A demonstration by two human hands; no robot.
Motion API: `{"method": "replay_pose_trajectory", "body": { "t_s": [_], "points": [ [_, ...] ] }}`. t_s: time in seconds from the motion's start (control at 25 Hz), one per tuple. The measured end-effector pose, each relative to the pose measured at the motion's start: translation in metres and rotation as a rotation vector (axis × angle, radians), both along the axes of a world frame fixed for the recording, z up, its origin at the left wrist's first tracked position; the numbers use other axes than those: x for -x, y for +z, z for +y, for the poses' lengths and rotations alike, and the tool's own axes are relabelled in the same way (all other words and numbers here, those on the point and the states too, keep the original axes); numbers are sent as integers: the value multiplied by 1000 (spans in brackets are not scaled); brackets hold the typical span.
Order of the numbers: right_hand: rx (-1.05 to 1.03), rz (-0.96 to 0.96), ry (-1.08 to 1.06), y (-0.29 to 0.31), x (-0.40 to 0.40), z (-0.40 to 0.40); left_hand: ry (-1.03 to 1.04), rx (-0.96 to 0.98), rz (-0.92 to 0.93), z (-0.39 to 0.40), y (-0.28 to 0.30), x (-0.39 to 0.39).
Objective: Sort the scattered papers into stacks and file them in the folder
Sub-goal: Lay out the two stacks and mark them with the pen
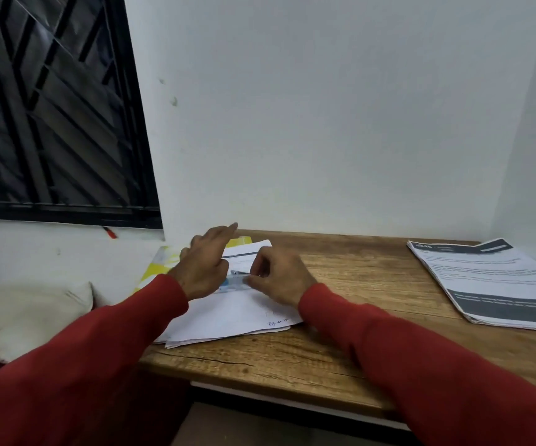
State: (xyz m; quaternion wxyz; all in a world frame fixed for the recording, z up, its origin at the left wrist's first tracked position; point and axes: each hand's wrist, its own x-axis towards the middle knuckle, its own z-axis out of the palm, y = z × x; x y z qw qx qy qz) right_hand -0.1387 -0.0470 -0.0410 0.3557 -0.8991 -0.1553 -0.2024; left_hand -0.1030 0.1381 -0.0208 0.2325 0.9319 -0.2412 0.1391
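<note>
2 white paper stacks, hands atop

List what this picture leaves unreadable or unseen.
- Head view: print on the right stack is blurred, and the frame edge cuts the stack off.
- The yellow folder is mostly hidden by papers and the left hand.
- What the right hand pinches is too small.

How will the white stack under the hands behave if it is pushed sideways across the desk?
The white stack will probably fan out rather than slide as one: its lower edges are already splayed. It overhangs the desk's left edge, so pushed leftward, sheets may droop or slip off. The right hand pinching the top sheet may help hold it.
</note>
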Motion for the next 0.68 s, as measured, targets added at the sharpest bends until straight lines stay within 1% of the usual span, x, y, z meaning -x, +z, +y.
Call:
{"method": "replay_pose_trajectory", "body": {
  "t_s": [0.08,0.12,0.2,0.28,0.36,0.48,0.52,0.6,0.68],
  "points": [
    [140,36,27,-7,0,17,24,-61,-42,7,-2,1],
    [178,65,36,-8,0,19,24,-64,-53,8,-1,1],
    [151,105,38,-4,-2,7,-25,14,-60,-1,5,1],
    [87,71,-48,6,-2,-25,-120,149,-26,-20,8,4],
    [58,11,-233,18,-2,-81,-193,256,79,-48,13,10],
    [88,-56,-618,31,21,-194,-346,361,331,-108,15,23],
    [129,-36,-761,31,35,-230,-388,369,391,-132,16,30],
    [224,80,-1015,27,64,-287,-443,344,473,-179,11,42],
    [246,195,-1135,21,86,-321,-452,298,586,-223,5,49]
  ]
}}
